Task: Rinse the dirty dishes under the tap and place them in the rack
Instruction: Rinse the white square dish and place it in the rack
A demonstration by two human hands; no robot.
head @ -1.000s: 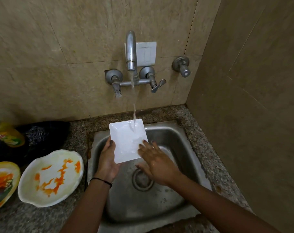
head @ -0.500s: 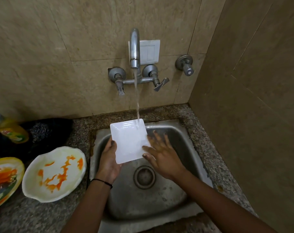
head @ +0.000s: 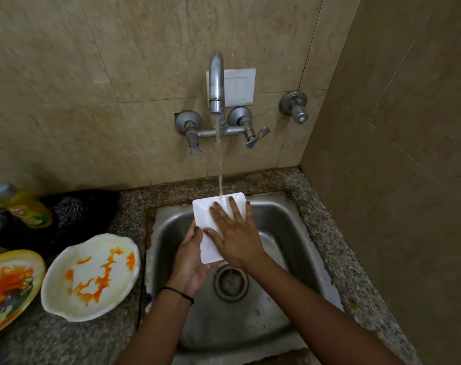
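Left hand (head: 190,256) gripped the square plate (head: 203,208) under the tap (head: 216,83); right hand (head: 237,238) lay flat on it, fingers straight. The label on the yellow bottle (head: 26,208) was unreadable.

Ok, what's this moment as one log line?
step: rinsing | left hand: holds square white plate | right hand: flat on plate | tap: running onto plate | waiting: stained white plate, stained yellow plate

left grip (head: 190,259): thin black band (head: 179,292) at wrist, dark nails | right grip (head: 237,241): dark nails | forearms bare

The left edge crops the patterned plate (head: 11,288).
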